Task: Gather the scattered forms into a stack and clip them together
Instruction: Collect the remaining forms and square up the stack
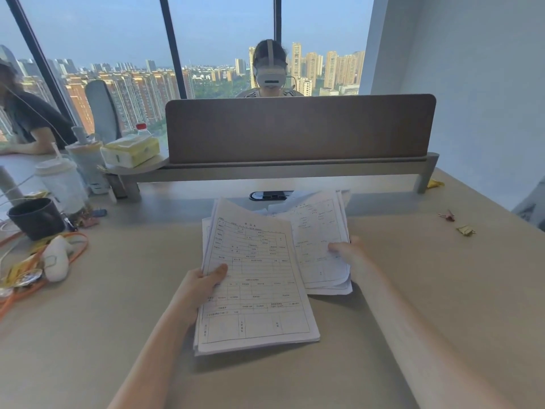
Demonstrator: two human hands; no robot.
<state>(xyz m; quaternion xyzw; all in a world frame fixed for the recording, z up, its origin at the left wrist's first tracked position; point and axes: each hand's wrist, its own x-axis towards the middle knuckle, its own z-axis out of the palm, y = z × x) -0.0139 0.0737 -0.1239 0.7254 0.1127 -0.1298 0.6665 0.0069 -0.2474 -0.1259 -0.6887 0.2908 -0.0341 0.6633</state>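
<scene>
Two bundles of printed forms sit at the middle of the bench (118, 305), each held by one hand. The left hand (200, 286) grips the nearer, larger bundle (256, 278) at its left edge, thumb laid over the top sheet and the other fingers hidden under the paper, so the fingers are closed on that bundle. The right hand (351, 255) holds the second bundle (318, 231) at its right edge, thumb on top of the page and the rest of the fingers tucked behind. The left bundle overlaps the lower left corner of the right one; both are tilted, the sheets within each bundle unevenly aligned with edges fanning out. Far to the right on the bench lie two small binder clips, a pinkish one (446, 215) and a yellow one (466, 230), near each other and well apart from the papers. Along the left side stand a dark cup (35, 218), a lidded drink cup with a straw (62, 181), a tissue box (131, 150) and an orange cable (73, 252). A brown divider panel (298, 128) rises behind the papers, and a person wearing a headset (269, 73) sits beyond it
</scene>
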